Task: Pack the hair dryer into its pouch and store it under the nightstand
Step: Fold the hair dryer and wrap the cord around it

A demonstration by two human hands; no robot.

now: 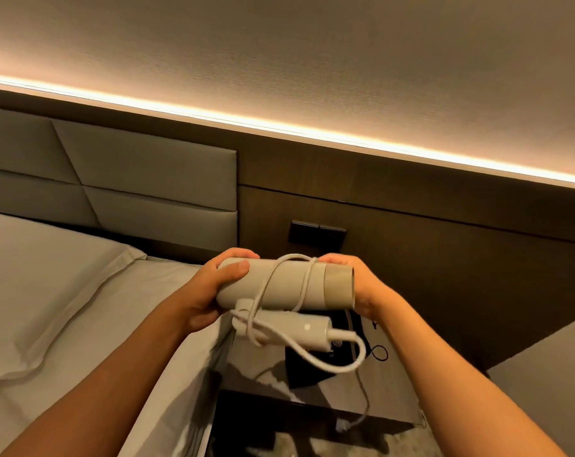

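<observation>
Pale grey cylindrical hair dryer [279,283], held level above a glossy dark nightstand [371,397]; folded white handle [292,328] beneath. White cord [304,282] looped around barrel. Left hand [210,291] grips rear end; right hand [355,285] cups nozzle end. Black pouch [309,361] on nightstand. White-sheeted bed [65,291] at left.

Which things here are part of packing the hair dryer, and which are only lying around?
For the job: hair dryer, its cord, black pouch, nightstand, left hand, right hand.
Just there: bed, headboard, wall switches.
</observation>
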